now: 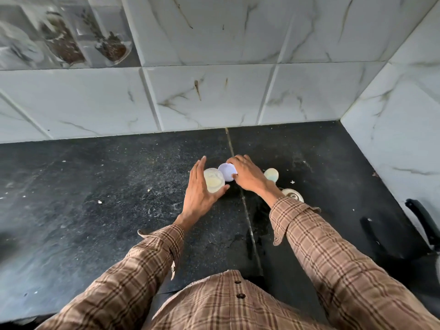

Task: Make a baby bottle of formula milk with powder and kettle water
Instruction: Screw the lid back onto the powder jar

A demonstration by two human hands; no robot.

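Observation:
Seen from above, a small clear container (pixel 213 181) with pale yellowish content stands open on the black counter (pixel 95 198). My left hand (pixel 200 198) wraps its left side, fingers behind and thumb in front. Right beside the container's rim is a round white lid (pixel 226 172), held at its right edge by the fingertips of my right hand (pixel 247 175). Whether the lid rests on the counter or hangs above it I cannot tell. A pale round piece (pixel 271 175) and a cream ring-shaped piece (pixel 293 194) lie just right of my right wrist.
A dark handle and body, perhaps the kettle (pixel 421 225), stick in at the right edge. White marble tiles form the back wall (pixel 214 96) and the right wall (pixel 392 139). Blurred jars (pixel 71 39) hang at the upper left. White specks dot the counter.

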